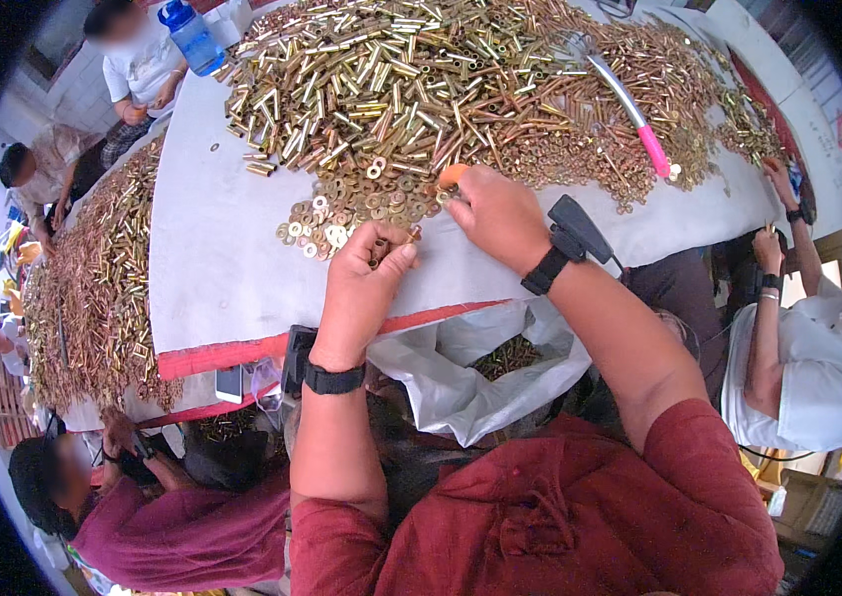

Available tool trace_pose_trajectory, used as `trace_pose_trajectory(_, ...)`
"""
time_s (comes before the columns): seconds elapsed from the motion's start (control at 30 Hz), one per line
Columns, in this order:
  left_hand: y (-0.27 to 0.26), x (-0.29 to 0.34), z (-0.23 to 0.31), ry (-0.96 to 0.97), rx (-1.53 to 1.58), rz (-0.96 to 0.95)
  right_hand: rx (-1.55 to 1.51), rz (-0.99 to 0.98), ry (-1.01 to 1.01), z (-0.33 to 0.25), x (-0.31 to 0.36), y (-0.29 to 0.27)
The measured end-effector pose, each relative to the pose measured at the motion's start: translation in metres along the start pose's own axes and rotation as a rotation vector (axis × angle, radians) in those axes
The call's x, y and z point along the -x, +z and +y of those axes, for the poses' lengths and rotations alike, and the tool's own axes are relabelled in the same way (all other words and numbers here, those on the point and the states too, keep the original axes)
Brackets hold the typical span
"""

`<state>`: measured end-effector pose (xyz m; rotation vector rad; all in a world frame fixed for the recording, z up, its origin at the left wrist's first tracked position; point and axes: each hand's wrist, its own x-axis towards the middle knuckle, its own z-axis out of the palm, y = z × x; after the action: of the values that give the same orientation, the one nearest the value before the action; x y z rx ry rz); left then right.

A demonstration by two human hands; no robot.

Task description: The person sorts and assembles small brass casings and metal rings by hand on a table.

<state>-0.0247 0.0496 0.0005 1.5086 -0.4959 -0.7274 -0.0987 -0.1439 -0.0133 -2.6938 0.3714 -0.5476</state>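
My left hand (pixel 369 273) is closed at the front of the table, its thumb and index finger pinching a small brass-coloured bolt-like piece (pixel 414 234). More metal, partly hidden, shows inside its curled fingers. Farther right, my right hand (pixel 495 217) reaches to the edge of the loose pile. An orange finger cover (pixel 453 176) sits on one of its fingertips, and a small washer (pixel 444 198) shows between finger and thumb. Flat washers (pixel 333 223) lie spread just beyond my left hand. Behind them rises a large heap of brass-coloured metal sleeves (pixel 371 84).
A curved blade with a pink handle (pixel 654 151) lies on the small parts at right. A white sack (pixel 451 382) hangs open below the table's red edge (pixel 232 355). A blue bottle (pixel 192 40) stands far left; a phone (pixel 229 384) lies lower left. Several people work around the tables.
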Motion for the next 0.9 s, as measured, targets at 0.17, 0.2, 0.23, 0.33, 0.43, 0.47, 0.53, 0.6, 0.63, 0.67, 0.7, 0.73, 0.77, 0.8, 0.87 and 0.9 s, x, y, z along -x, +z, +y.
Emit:
trace_pose_trajectory(0.17,-0.007,0.003,-0.004,0.004,-0.031,-0.048,0.024,-0.051,-0.055,-0.001,0.009,-0.009)
trace_pose_trajectory(0.2,-0.008,0.004,-0.004,0.018,-0.032,-0.056,-0.025,-0.078,-0.037,-0.002,0.014,-0.014)
trace_pose_trajectory(0.23,-0.009,0.005,-0.004,0.016,-0.027,-0.055,-0.074,-0.105,-0.02,-0.001,0.017,-0.016)
trace_pose_trajectory(0.33,-0.011,0.009,-0.003,0.055,-0.035,-0.059,-0.143,-0.093,0.076,-0.002,0.027,-0.022)
trace_pose_trajectory(0.43,-0.01,0.009,-0.004,0.034,-0.06,-0.043,-0.156,-0.059,0.056,-0.003,0.028,-0.02)
trace_pose_trajectory(0.47,-0.01,0.009,-0.005,0.03,-0.061,-0.039,-0.157,-0.059,0.055,-0.004,0.026,-0.019)
trace_pose_trajectory(0.53,-0.01,0.008,-0.005,0.024,-0.066,-0.034,-0.044,0.028,-0.081,-0.004,0.02,-0.013)
trace_pose_trajectory(0.6,-0.008,0.009,-0.003,0.014,-0.057,-0.031,-0.002,-0.014,-0.093,0.0,0.013,-0.008)
trace_pose_trajectory(0.63,-0.007,0.009,-0.003,0.013,-0.059,-0.029,0.042,-0.057,-0.106,0.002,0.01,-0.007)
trace_pose_trajectory(0.67,-0.007,0.008,-0.003,0.029,-0.072,-0.03,0.038,-0.059,-0.109,0.002,0.008,-0.007)
trace_pose_trajectory(0.7,-0.007,0.008,-0.003,0.044,-0.085,-0.032,0.069,-0.074,-0.104,0.001,0.005,-0.008)
trace_pose_trajectory(0.73,-0.006,0.008,-0.004,0.042,-0.087,-0.027,0.1,-0.089,-0.099,0.0,0.004,-0.01)
trace_pose_trajectory(0.77,-0.007,0.008,-0.005,0.056,-0.08,-0.034,0.093,-0.092,-0.102,0.0,0.002,-0.011)
trace_pose_trajectory(0.8,-0.008,0.008,-0.006,0.071,-0.073,-0.04,0.123,-0.072,-0.137,0.0,0.002,-0.012)
trace_pose_trajectory(0.87,-0.008,0.007,-0.011,0.12,-0.095,-0.038,0.151,-0.052,-0.172,0.001,0.001,-0.015)
trace_pose_trajectory(0.9,-0.008,0.006,-0.013,0.173,-0.113,-0.042,0.162,-0.065,-0.161,0.001,0.001,-0.016)
